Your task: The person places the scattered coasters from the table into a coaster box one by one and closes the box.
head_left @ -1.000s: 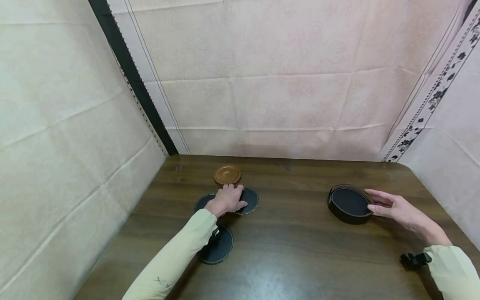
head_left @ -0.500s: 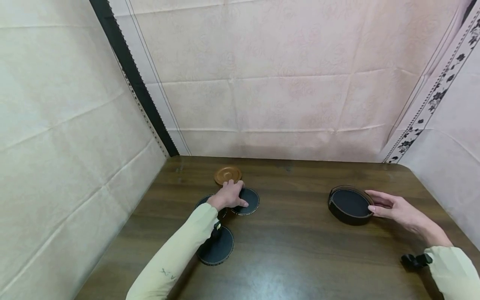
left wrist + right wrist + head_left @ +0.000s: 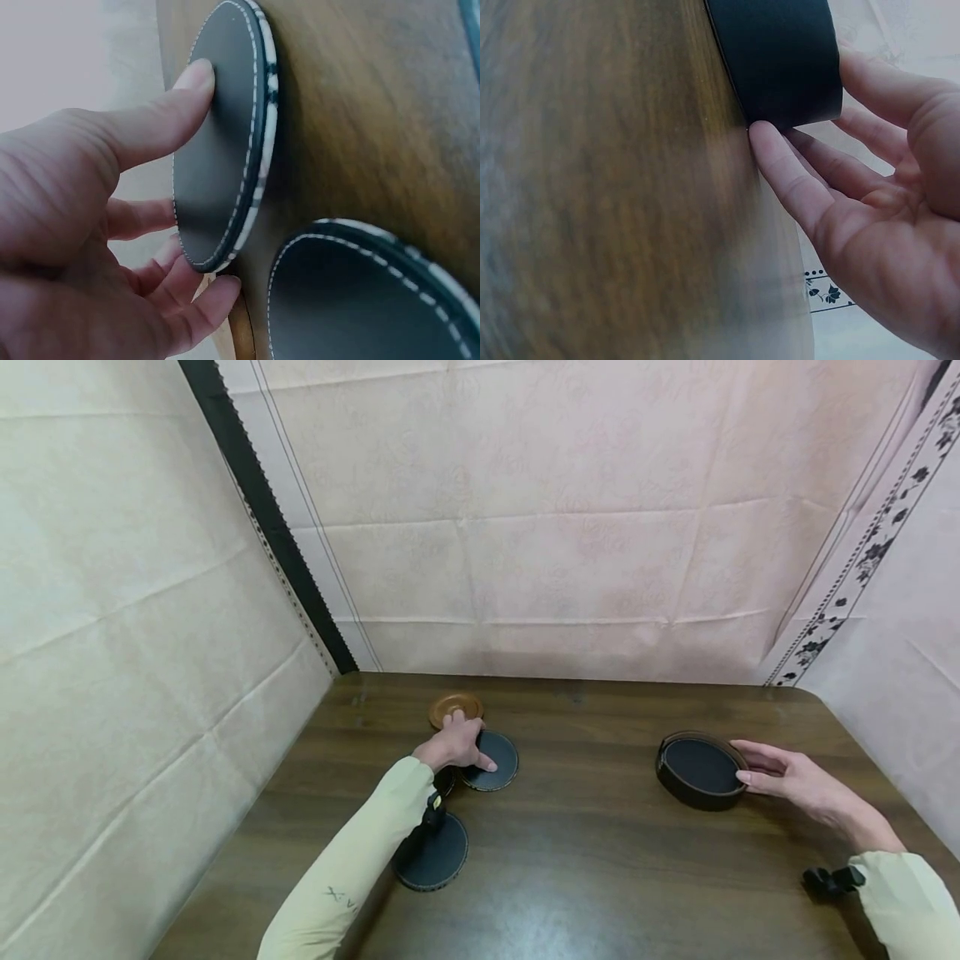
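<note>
In the head view, my left hand [image 3: 456,743] is at a round dark coaster [image 3: 497,762] with light edge stitching. The left wrist view shows its thumb on the face of this coaster [image 3: 221,142] and fingers at its edge, pinching it; it looks slightly raised on that side. Another dark coaster [image 3: 438,856] lies nearer, under the left forearm. Part of a further coaster [image 3: 446,779] is hidden by the wrist. My right hand [image 3: 791,781] holds the side of a round black coaster holder [image 3: 702,768], thumb by the rim and fingers along the wall.
A brown wooden disc [image 3: 454,703] lies just beyond the left hand. The brown wooden table [image 3: 570,860] is bordered by pale cloth walls [image 3: 562,527] behind and at both sides. A black device [image 3: 831,882] sits at the right wrist.
My left hand has shifted slightly left and away, uncovering more of the right-hand coaster, with the thumb still on it. My right hand and the coaster holder have stayed in place.
</note>
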A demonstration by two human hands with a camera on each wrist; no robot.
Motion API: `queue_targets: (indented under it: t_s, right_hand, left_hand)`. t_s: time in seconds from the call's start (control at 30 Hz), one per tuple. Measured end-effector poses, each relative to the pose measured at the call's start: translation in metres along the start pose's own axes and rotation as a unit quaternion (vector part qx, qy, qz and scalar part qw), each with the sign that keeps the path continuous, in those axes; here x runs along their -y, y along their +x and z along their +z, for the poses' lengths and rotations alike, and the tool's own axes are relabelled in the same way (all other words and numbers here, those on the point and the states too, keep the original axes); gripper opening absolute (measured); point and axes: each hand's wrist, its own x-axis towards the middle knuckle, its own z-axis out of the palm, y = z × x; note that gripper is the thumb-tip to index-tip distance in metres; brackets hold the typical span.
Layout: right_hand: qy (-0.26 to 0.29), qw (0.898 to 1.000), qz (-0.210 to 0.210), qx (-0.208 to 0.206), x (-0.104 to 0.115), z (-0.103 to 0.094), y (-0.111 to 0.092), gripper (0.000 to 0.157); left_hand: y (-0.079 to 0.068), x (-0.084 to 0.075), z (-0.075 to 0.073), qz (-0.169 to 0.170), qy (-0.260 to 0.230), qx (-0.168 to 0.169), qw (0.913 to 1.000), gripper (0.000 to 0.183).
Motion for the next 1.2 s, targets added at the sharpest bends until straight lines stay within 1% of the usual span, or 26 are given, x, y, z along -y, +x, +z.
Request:
queue_targets:
  t_s: [0.1,0.2,0.33,0.47,0.57,0.63,0.77,0.9,1.03,1.2]
  right_hand:
    - [-0.003,1.000,0.004,-0.001,0.000,-0.001,0.001,0.066]
    - [-0.004,1.000,0.003,0.000,-0.001,-0.001,0.002,0.066]
    - [-0.004,1.000,0.005,0.002,-0.001,-0.001,0.002,0.066]
    - [0.000,1.000,0.004,0.004,0.000,-0.001,0.001,0.066]
    - [0.004,1.000,0.003,0.003,0.000,-0.001,0.001,0.066]
    - [0.005,1.000,0.004,0.002,0.000,-0.001,0.001,0.066]
    - [0.002,1.000,0.009,0.002,0.002,-0.001,0.001,0.066]
    - [-0.001,1.000,0.010,0.002,0.003,0.000,0.001,0.066]
    - [0.003,1.000,0.005,0.003,0.002,0.000,0.002,0.065]
    - [0.007,1.000,-0.003,0.006,0.000,-0.001,0.003,0.065]
  left_hand:
    - [0.001,0.000,-0.001,-0.004,-0.015,-0.012,0.9998,0.071]
    - [0.002,0.000,-0.004,0.003,-0.026,-0.028,0.9993,0.057]
    - [0.000,-0.002,-0.011,0.034,-0.031,-0.060,0.9971,0.035]
    - [-0.001,-0.009,-0.017,0.067,-0.035,-0.083,0.9936,0.020]
    - [-0.003,-0.016,-0.023,0.081,-0.040,-0.088,0.9921,0.018]
    - [-0.005,-0.020,-0.026,0.083,-0.045,-0.086,0.9919,0.019]
    - [-0.009,-0.028,-0.030,0.077,-0.072,-0.073,0.9918,0.023]
    - [-0.011,-0.035,-0.031,0.074,-0.100,-0.064,0.9901,0.026]
    - [-0.011,-0.041,-0.031,0.076,-0.118,-0.070,0.9876,0.026]
    - [-0.007,-0.047,-0.030,0.075,-0.126,-0.091,0.9850,0.024]
